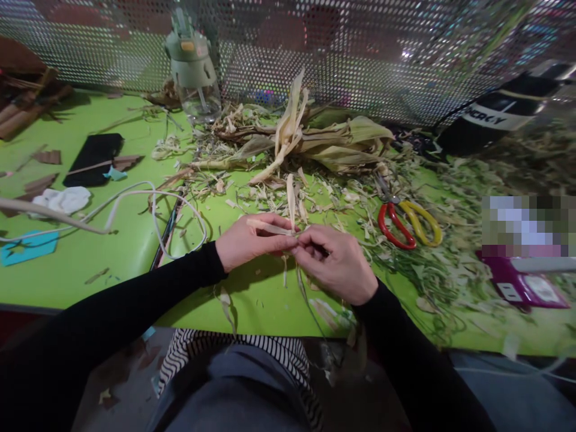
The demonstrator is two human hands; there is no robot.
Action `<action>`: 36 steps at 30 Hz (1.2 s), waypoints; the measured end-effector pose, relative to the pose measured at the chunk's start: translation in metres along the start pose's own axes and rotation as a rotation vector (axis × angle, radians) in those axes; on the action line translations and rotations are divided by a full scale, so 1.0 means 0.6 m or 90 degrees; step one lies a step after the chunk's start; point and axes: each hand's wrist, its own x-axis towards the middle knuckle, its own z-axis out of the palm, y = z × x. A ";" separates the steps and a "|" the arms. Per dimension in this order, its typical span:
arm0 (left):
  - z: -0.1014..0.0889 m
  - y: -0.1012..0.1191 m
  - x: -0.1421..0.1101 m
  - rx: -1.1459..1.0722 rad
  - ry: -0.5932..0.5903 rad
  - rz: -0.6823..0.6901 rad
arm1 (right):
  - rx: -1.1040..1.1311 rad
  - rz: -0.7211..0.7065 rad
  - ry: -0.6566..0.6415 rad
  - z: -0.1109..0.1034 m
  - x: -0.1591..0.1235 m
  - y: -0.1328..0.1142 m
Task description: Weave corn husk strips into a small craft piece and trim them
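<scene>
Left hand pinches pale husk strips between thumb and fingers, one lying crosswise, another standing upright. Right hand meets it, fingertips narrowed to a pinch where the strips join. Work sits just above the green counter, near its front edge. Dry husk bundle beyond, scraps strewn around. Red-and-yellow-handled scissors right of the hands; black phone far left.

Left hand, right hand, pinched pale strips
</scene>
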 end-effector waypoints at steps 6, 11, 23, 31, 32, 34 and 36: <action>0.001 0.005 -0.001 -0.003 0.026 0.003 | -0.043 0.037 0.109 -0.008 0.002 0.003; 0.003 0.005 -0.005 -0.013 -0.015 0.014 | -0.027 -0.005 0.030 -0.011 0.006 0.006; 0.000 0.018 -0.008 0.024 0.048 0.042 | 0.020 0.027 -0.031 -0.045 0.005 0.008; 0.011 -0.003 -0.006 0.025 -0.102 -0.008 | 0.087 0.058 0.060 -0.030 0.010 0.013; 0.014 -0.006 -0.006 0.032 -0.113 0.001 | 0.107 0.063 0.059 -0.026 0.010 0.012; 0.019 -0.009 -0.006 0.046 -0.104 0.022 | 0.156 0.086 0.054 -0.021 0.009 0.010; 0.021 -0.010 -0.007 0.058 -0.069 0.020 | 0.203 0.110 0.059 -0.016 0.007 0.009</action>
